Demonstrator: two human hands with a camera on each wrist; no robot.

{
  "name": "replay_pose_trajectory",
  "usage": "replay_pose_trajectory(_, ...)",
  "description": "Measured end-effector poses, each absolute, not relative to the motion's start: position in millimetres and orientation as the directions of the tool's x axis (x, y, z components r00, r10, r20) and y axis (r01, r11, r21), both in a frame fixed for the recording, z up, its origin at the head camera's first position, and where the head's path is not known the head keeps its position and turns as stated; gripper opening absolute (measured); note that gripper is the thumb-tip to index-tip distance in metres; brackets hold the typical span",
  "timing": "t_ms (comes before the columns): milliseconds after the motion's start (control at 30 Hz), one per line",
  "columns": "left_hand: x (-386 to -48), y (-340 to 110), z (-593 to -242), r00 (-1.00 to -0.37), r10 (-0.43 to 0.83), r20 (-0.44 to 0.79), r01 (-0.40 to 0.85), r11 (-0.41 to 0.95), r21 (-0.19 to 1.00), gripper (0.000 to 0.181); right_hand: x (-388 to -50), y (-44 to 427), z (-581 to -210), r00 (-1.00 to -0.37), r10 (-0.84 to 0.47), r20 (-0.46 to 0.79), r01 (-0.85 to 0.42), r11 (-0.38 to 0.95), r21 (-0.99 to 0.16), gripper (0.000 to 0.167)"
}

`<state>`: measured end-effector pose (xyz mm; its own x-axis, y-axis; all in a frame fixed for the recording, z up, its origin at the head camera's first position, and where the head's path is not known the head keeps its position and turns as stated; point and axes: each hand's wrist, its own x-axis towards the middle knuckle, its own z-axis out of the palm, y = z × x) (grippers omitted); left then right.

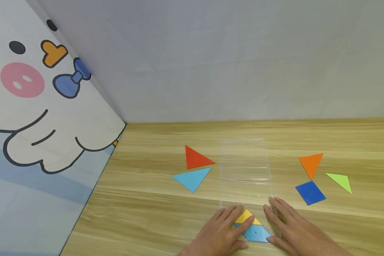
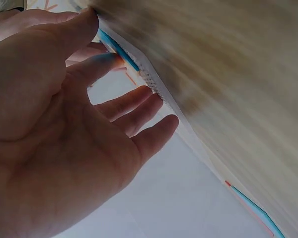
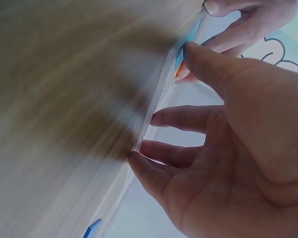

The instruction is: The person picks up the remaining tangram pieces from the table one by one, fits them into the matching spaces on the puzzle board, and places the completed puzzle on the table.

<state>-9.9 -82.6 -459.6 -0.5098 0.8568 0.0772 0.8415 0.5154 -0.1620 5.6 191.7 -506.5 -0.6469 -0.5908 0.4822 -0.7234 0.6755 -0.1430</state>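
Note:
A clear plastic case (image 1: 243,193) lies unfolded on the table, its near half between both hands. In that near half are a yellow piece (image 1: 247,217), partly covered, and a light blue tangram piece (image 1: 257,233) just below it. My left hand (image 1: 219,229) rests at the left edge of the case, its index fingertip on the yellow and blue pieces. In the left wrist view the left fingers (image 2: 139,114) are loosely extended. My right hand (image 1: 296,224) rests along the case's right edge, thumb touching the blue piece's right corner. In the right wrist view its fingers (image 3: 184,119) touch the case's rim.
Left of the case lie a red triangle (image 1: 196,159) and a light blue triangle (image 1: 193,179). To the right are an orange triangle (image 1: 311,164), a dark blue square (image 1: 310,192) and a green triangle (image 1: 341,180). A pale wall backs the wooden table (image 1: 140,199); a cartoon-printed panel (image 1: 44,142) stands left.

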Motion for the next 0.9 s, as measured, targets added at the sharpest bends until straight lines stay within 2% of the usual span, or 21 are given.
replay_pose_trajectory(467,-9.5,-84.1,-462.4,-0.537,0.841,0.060,0.821,0.538,-0.192,0.058,7.2,189.8,-509.2,-0.664,-0.579,0.473,-0.698,0.708,-0.113,0.070)
replay_pose_trajectory(900,-7.6,-86.1,-467.0,-0.527,0.844,0.102,0.805,0.534,-0.257,0.057,5.3,188.5,-515.8,-0.613,-0.597,0.518,-0.724,0.687,-0.065,0.077)
